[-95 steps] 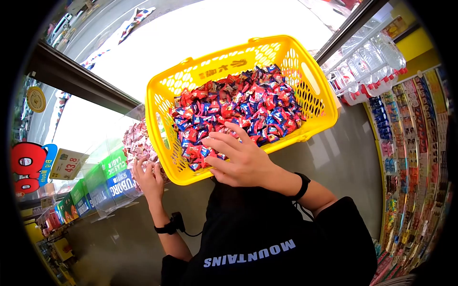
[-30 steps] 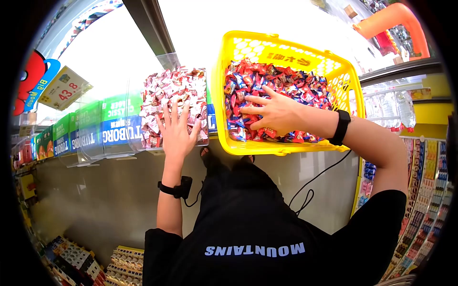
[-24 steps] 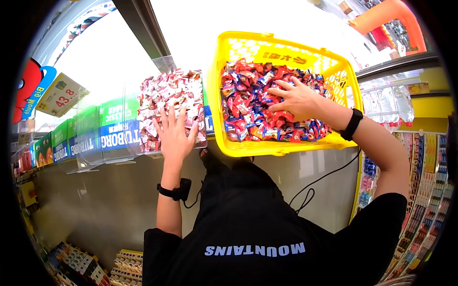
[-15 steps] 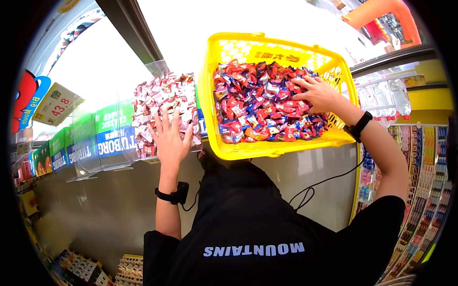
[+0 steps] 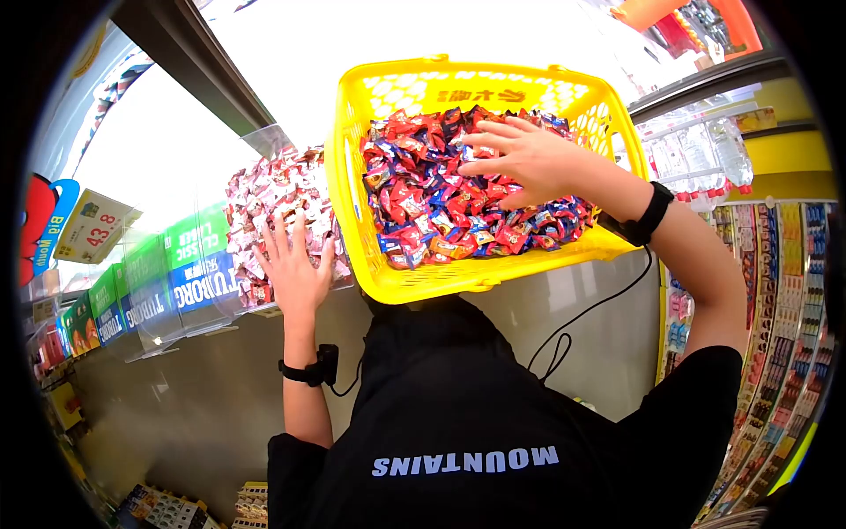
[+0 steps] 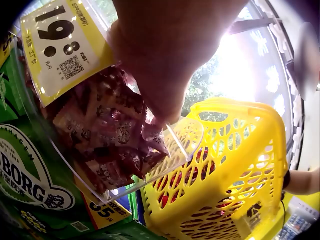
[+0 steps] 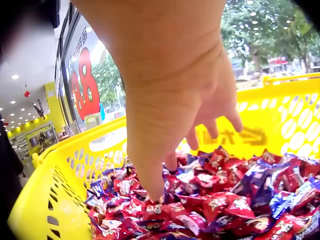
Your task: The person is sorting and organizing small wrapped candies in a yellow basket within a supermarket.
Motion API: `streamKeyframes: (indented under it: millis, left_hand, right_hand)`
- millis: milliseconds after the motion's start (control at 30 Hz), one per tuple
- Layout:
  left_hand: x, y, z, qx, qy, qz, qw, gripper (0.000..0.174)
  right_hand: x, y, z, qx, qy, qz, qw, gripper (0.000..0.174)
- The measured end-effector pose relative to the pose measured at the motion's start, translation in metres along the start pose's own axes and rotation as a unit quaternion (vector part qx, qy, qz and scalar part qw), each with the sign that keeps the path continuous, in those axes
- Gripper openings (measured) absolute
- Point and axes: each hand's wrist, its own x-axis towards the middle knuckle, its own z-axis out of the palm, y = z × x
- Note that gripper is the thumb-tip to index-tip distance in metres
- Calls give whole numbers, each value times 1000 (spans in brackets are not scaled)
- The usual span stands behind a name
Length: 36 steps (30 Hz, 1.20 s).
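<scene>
A yellow plastic basket (image 5: 348, 176) with perforated walls holds a heap of red and blue wrapped candies (image 5: 423, 194). Over this heap my right hand (image 5: 529, 163) reaches in with fingers spread; in the right wrist view its thumb tip meets the wrappers. Left of the basket, a clear acrylic bin (image 6: 187, 150) is filled with pink wrapped candies (image 5: 264, 194). On the near part of those pink candies lies my left hand (image 5: 295, 269), fingers extended and apart. Its fingertips are hidden in the left wrist view.
Green and blue beer cartons (image 5: 189, 278) line the left under clear bins. A price card (image 6: 67, 45) is fixed to the pink candy bin. Bottled water (image 5: 701, 159) stands at the right, beside shelves of small packets (image 5: 775, 309). Large window panes lie behind the basket.
The view has swung, then partly swung back. The left hand has come onto the pink candies; the right hand swept rightward across the basket's candies, then came back toward their middle.
</scene>
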Motion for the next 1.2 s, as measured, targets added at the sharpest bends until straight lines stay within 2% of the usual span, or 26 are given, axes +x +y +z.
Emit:
streamKeyframes:
  millis: [167, 233, 300, 433, 567, 600, 700, 900, 1200]
  left_hand:
    - [1, 0, -1, 3, -11, -5, 1000, 71]
    - [0, -1, -1, 2, -12, -7, 1000, 71]
    - [1, 0, -1, -1, -13, -8, 1000, 71]
    - [0, -2, -1, 3, -11, -9, 1000, 71]
    - [0, 0, -1, 8, -12, -9, 1000, 71]
    - [-1, -1, -1, 6, -11, -9, 1000, 71]
    - [-1, -2, 1, 5, -8, -7, 1000, 71]
    - [-1, 0, -1, 7, -6, -5, 1000, 71]
    - [0, 0, -1, 10, -1, -5, 1000, 71]
  right_hand:
    - [43, -44, 9, 0, 17, -137, 990, 76]
    - [63, -50, 27, 11, 55, -197, 979, 75]
    - [78, -60, 38, 30, 47, -219, 974, 72]
    - [92, -59, 43, -10, 57, -198, 978, 75]
    - [91, -40, 50, -37, 49, -107, 992, 86]
    - [91, -38, 41, -10, 21, -79, 997, 84]
    - [90, -29, 44, -49, 11, -50, 997, 88]
    - [67, -2, 45, -105, 12, -3, 994, 82]
    - [32, 9, 49, -46, 27, 70, 996, 72]
